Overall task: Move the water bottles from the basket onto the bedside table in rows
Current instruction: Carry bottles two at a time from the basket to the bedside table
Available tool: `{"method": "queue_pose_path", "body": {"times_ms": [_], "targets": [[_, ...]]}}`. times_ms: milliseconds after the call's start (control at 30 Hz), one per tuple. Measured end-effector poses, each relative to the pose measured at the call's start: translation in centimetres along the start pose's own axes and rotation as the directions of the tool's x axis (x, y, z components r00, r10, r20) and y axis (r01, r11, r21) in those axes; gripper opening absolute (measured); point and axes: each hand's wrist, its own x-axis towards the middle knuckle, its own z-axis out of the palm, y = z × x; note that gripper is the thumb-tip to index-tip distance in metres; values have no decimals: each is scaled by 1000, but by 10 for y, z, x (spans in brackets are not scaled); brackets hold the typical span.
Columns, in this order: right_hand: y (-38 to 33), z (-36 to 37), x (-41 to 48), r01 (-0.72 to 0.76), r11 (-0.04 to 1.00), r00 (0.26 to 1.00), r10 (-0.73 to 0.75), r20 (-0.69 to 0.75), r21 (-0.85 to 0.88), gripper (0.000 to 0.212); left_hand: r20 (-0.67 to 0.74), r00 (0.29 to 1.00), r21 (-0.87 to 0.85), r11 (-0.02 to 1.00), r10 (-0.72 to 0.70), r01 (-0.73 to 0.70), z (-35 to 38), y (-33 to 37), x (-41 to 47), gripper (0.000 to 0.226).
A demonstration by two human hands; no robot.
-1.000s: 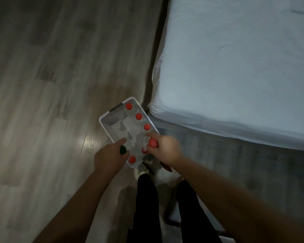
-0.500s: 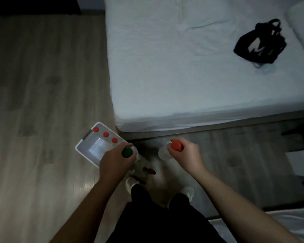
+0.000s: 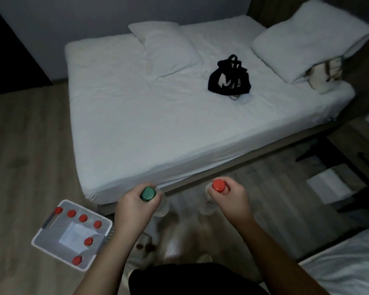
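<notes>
Both hands have risen clear of the basket (image 3: pixel 43 235), and the view has swung up to take in the whole bed (image 3: pixel 136 128). The white basket sits on the wood floor (image 3: pixel 19 145) at lower left, with six red-capped water bottles (image 3: pixel 83 218) standing along its edges. The left hand (image 3: pixel 134 207) curls round the neck of a green-capped bottle (image 3: pixel 147 193). The right hand (image 3: pixel 228 201) grips a red-capped bottle (image 3: pixel 218 185) the same way — both bottles are upright above the floor, near the bed's edge. On the white sheet lie two pillows (image 3: pixel 164 45) and a black bag (image 3: pixel 229 78).
</notes>
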Motion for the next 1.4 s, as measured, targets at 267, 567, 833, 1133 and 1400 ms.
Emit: {"method": "queue_pose_path", "body": {"times_ms": [267, 567, 833, 1133, 1400], "targets": [[28, -110, 16, -31, 992, 985, 51, -162, 125, 14, 101, 991, -58, 995, 88, -82, 81, 82, -6, 11], [72, -201, 29, -93, 995, 937, 96, -335, 26, 23, 256, 931, -126, 964, 258, -233, 152, 173, 2, 10], [122, -270, 57, -248, 958, 841, 286, -459, 143, 19, 475, 794, -108, 921, 379, -375, 252, 250, 45, 11], [159, -358, 146, -386, 912, 686, 386, -616, 142, 18, 666, 531, -182, 805, 523, -565, 381, 369, 118, 12], [172, -416, 213, -350, 901, 512, 414, -753, 258, 18, 665, 377, -293, 689, 645, -663, 462, 464, 169, 22]]}}
